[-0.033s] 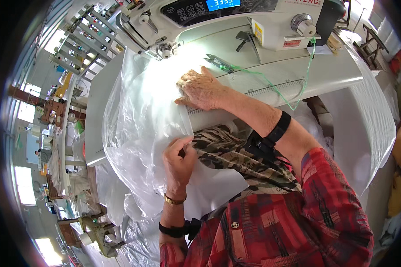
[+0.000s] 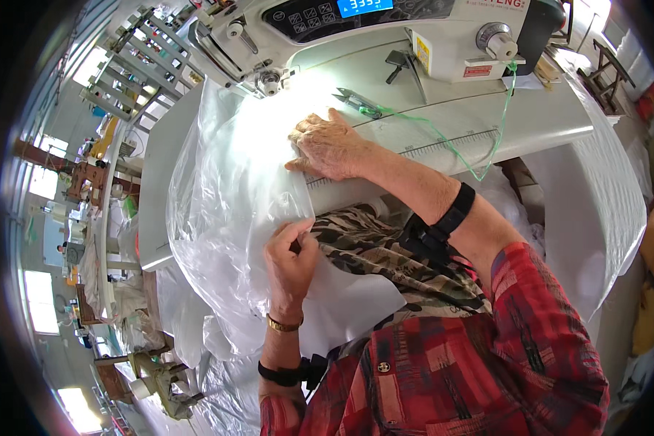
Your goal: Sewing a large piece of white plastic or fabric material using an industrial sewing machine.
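Note:
A sheet of clear plastic film spreads over the left of the sewing machine's bed and hangs down toward my lap, with a smoother whitish layer along its right edge. My left hand pinches that edge between thumb and curled fingers, just off the table's front. Farther up, my right hand lies with its fingers spread on the sheet, near the needle area of the sewing machine. Strong lamp glare washes out the needle and the film under it. Thread snips lie right of my right hand, tied to a green cord.
A ruler scale runs along the table's front edge. Behind it a small black tool rests by the machine's body. More white sheeting hangs at the right. Other work tables and machines stand at the left.
My left hand has shifted very slightly left with the film's edge. The right hand has stayed in place.

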`<control>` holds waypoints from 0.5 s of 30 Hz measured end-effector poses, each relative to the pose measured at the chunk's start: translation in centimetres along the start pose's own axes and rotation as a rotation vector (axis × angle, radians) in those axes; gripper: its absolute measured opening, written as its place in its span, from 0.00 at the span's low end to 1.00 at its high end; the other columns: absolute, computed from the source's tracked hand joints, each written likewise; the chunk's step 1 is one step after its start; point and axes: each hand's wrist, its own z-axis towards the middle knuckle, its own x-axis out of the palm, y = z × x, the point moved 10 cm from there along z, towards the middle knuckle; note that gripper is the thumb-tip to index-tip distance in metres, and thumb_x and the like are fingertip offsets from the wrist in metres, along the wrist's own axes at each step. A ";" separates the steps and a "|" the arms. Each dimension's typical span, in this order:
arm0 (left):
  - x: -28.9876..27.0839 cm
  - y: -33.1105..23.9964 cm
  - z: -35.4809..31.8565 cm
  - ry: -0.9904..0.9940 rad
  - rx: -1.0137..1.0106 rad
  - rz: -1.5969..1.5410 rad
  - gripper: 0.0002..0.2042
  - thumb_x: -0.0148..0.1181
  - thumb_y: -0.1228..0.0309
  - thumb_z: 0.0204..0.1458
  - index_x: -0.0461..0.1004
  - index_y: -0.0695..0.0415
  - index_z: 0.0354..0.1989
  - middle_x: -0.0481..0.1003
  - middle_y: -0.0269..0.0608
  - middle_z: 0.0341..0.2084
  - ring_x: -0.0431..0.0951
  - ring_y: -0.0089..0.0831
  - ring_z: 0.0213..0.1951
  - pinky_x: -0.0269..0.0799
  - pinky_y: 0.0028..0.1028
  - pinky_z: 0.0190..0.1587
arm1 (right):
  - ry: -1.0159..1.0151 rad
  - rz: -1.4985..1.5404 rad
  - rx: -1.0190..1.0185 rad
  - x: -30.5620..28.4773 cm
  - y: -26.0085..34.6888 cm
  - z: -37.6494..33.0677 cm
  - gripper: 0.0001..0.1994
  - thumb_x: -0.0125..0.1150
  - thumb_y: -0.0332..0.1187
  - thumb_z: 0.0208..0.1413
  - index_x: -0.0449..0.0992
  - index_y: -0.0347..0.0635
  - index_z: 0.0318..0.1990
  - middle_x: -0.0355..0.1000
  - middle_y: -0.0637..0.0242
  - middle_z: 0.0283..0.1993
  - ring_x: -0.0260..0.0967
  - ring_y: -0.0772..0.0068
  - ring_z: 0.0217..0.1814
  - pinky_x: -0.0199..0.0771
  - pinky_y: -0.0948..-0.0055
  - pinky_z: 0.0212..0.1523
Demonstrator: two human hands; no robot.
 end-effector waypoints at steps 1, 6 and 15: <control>0.0 0.1 0.6 0.000 -0.004 0.004 0.11 0.54 0.83 0.47 0.79 0.67 0.39 0.70 0.41 0.21 0.67 0.24 0.21 0.65 0.25 0.27 | -0.010 -0.004 -0.003 -0.1 0.0 0.0 0.28 0.49 0.56 0.62 0.72 0.38 0.54 0.69 0.54 0.55 0.63 0.57 0.63 0.58 0.42 0.62; -0.1 0.4 3.1 -0.005 -0.038 0.071 0.11 0.54 0.82 0.48 0.78 0.68 0.39 0.71 0.41 0.22 0.66 0.24 0.22 0.63 0.25 0.27 | -0.130 0.012 -0.030 -1.1 0.2 -0.2 0.27 0.48 0.56 0.62 0.72 0.37 0.51 0.69 0.52 0.55 0.62 0.55 0.63 0.57 0.43 0.61; 1.0 1.5 10.2 -0.032 -0.076 0.212 0.13 0.55 0.74 0.46 0.79 0.68 0.38 0.72 0.49 0.18 0.70 0.33 0.21 0.67 0.32 0.30 | 0.018 -0.052 0.018 0.0 -0.5 0.5 0.11 0.51 0.35 0.61 0.75 0.39 0.44 0.72 0.57 0.48 0.66 0.61 0.60 0.60 0.50 0.61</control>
